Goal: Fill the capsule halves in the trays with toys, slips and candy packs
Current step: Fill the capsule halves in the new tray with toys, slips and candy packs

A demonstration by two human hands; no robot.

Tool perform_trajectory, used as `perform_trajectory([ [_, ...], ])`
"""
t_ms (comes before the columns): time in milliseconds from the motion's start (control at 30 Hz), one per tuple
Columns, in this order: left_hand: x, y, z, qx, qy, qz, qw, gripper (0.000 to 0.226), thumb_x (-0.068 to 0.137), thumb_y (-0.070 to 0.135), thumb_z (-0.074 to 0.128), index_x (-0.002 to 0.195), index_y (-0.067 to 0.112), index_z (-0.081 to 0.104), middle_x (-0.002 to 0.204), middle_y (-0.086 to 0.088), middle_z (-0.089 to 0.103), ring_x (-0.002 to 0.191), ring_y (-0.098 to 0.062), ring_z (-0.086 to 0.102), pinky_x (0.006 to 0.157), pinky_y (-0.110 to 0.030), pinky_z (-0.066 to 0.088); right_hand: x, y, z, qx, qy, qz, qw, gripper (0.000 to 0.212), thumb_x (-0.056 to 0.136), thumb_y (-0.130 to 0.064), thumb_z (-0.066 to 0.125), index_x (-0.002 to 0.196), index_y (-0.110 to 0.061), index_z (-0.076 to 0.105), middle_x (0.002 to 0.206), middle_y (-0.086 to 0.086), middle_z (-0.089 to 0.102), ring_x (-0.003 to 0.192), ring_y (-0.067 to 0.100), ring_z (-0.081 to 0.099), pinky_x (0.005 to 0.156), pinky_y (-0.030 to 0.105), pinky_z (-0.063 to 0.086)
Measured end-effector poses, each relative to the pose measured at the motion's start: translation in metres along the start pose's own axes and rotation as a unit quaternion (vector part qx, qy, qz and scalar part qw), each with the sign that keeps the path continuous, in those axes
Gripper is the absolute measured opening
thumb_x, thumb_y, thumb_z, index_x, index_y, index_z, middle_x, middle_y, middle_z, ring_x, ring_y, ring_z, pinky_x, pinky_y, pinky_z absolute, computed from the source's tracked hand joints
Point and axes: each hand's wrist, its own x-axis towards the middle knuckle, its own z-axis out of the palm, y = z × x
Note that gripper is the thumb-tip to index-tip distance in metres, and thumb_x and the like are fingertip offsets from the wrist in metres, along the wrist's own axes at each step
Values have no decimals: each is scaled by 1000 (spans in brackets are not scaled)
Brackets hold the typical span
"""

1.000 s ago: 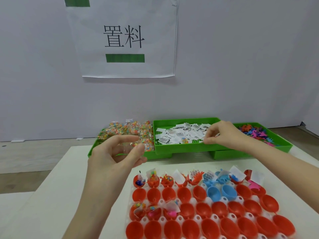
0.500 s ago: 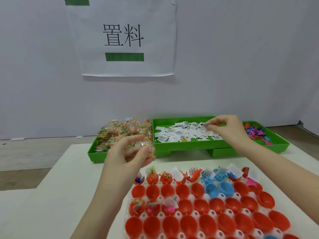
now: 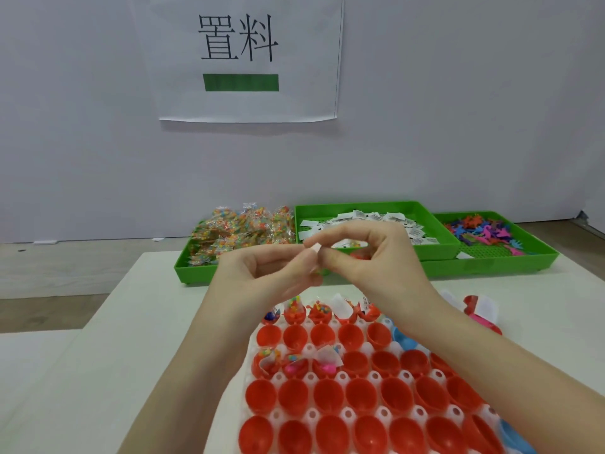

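A white tray [image 3: 309, 414] of red capsule halves [image 3: 328, 396] lies in front of me; the far row and three halves in the third row hold toys, slips and candy. Both hands meet above the tray's far edge. My left hand [image 3: 262, 276] and my right hand [image 3: 376, 260] pinch a small white slip [image 3: 315, 257] between their fingertips. Whether my left hand also holds a candy pack cannot be seen. Behind them stand green trays of candy packs [image 3: 239, 229], paper slips [image 3: 376, 219] and coloured toys [image 3: 478, 231].
A few blue capsule halves [image 3: 401, 335] sit to the right under my right forearm. A pink toy and white slips [image 3: 481, 309] lie at the tray's far right corner. A paper sign [image 3: 242, 54] hangs on the wall behind the white table [image 3: 131, 355].
My right hand left the slip tray and came back toward me with a slip. My left hand rose to meet it; both now pinch the slip together.
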Motion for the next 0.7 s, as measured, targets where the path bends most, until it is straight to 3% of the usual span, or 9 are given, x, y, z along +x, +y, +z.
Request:
perform_trajectory([
  [100,-1,-2,3,-2,-15,4,1000,26,68,22,65,88,6,72,80,-9,73,77,-19,71,65,-14,52,-3,0,2,-37,12,-11,999,23,78,-6,68,76,-29,72,79,-4,63,67,0,59,54,10,44],
  [200,-2,-3,6,11,-33,10,999,13,80,7,61,85,5,72,78,-10,73,76,-16,71,64,-13,52,-6,0,-1,-58,13,6,998,21,76,-11,70,78,-32,70,70,-10,54,60,-4,52,50,7,37],
  [333,-3,-2,7,-45,-56,-26,997,19,71,16,60,75,5,74,74,-8,73,72,-17,71,60,-12,52,-12,-3,-9,67,-23,109,992,15,79,-12,67,92,-19,66,68,-3,42,36,-2,41,41,5,32],
  [433,-4,0,10,-70,-63,-36,995,21,71,20,59,72,4,73,70,-5,71,70,-17,71,57,-11,51,-15,-3,-13,100,-40,176,978,14,84,-24,60,96,-19,66,55,-9,41,36,2,30,40,10,23],
  [500,-4,-2,12,-40,-35,-34,998,19,72,22,61,67,4,67,61,-1,66,67,-17,71,57,-11,51,-15,-3,-20,189,-46,227,954,27,89,-27,45,101,-12,64,53,-9,38,41,6,21,47,19,13],
  [567,-4,-4,12,-2,-13,-31,999,18,75,19,63,63,7,63,56,1,63,65,-16,71,57,-10,50,-15,-4,-28,259,-39,248,933,37,89,-23,32,100,-8,63,58,-4,39,44,8,19,48,24,13],
  [700,-4,-7,18,17,-25,-36,999,15,80,13,65,65,8,67,59,3,67,61,-14,70,59,-12,52,-19,-4,-32,244,-28,220,944,36,85,-3,29,103,-7,60,60,-3,43,44,6,27,42,19,24],
])
